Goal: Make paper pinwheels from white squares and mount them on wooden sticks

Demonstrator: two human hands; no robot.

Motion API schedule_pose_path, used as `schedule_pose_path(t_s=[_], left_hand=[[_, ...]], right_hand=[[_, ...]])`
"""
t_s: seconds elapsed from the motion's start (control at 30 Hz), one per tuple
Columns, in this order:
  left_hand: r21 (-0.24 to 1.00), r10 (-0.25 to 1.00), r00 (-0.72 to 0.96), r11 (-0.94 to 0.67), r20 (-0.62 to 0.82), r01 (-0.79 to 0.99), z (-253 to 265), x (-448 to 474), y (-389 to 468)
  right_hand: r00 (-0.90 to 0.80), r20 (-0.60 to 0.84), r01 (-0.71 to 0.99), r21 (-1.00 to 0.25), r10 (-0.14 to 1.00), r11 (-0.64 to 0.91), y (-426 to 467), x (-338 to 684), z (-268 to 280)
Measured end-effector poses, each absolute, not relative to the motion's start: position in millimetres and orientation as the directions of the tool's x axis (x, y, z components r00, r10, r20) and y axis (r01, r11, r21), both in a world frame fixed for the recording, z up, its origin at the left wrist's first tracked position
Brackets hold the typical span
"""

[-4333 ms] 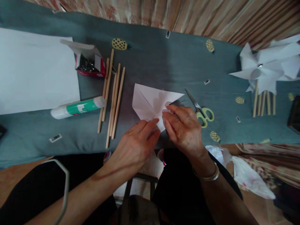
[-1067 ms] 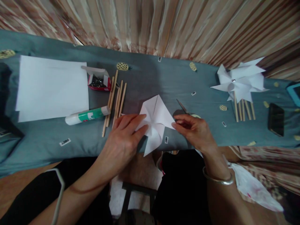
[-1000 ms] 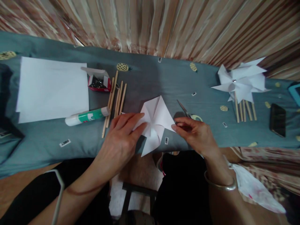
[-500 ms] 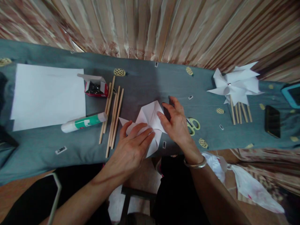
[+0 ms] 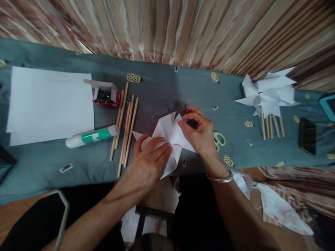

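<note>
A white paper pinwheel (image 5: 174, 134) without a stick lies on the cloth near the table's front edge, its points spread and one blade raised on the right. Across its left side and centre my left hand (image 5: 150, 158) presses down, fingers bent and close together on the paper. The thumb and fingers of my right hand (image 5: 197, 130) close on the raised right blade. Green-handled scissors (image 5: 219, 140) lie just right of my right wrist, their blades mostly hidden by the hand.
Left of my hands are several wooden sticks (image 5: 129, 130), a glue stick (image 5: 92, 136), an open red box (image 5: 106, 97) of dark pins and white paper sheets (image 5: 51, 104). To the right lie finished pinwheels (image 5: 267, 92) on sticks, a black phone (image 5: 307, 136) and a blue-edged device (image 5: 328, 106).
My right hand has moved slightly right and curled its fingers, and the right blade now stands more lifted. My left hand stays on the pinwheel. The view has shifted a little.
</note>
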State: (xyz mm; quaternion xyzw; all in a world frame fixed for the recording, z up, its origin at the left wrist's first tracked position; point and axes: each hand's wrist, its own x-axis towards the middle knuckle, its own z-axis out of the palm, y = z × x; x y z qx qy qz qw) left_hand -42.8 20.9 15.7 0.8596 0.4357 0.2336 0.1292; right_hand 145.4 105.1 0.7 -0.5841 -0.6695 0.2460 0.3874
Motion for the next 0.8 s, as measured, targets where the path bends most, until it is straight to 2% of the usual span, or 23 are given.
schedule_pose_path(t_s=[0.1,0.43,0.67,0.8], left_hand=[[0.430,0.809,0.513,-0.588,0.288,0.685,14.1,-41.9,19.3],[0.445,0.826,0.509,-0.562,0.245,0.697,17.9,-41.6,16.6],[0.382,0.802,0.515,-0.597,0.303,0.705,14.7,-41.8,17.0],[0.380,0.823,0.470,-0.565,0.318,0.732,16.0,-43.0,17.5]], right_hand=[[-0.101,0.256,0.607,-0.750,0.961,0.263,95.0,143.5,8.3],[-0.356,0.331,0.758,-0.445,0.874,0.478,60.1,149.9,19.4],[-0.397,0.289,0.770,-0.412,0.871,0.487,58.2,146.6,22.9],[-0.401,0.278,0.781,-0.395,0.873,0.484,58.1,147.7,24.7]])
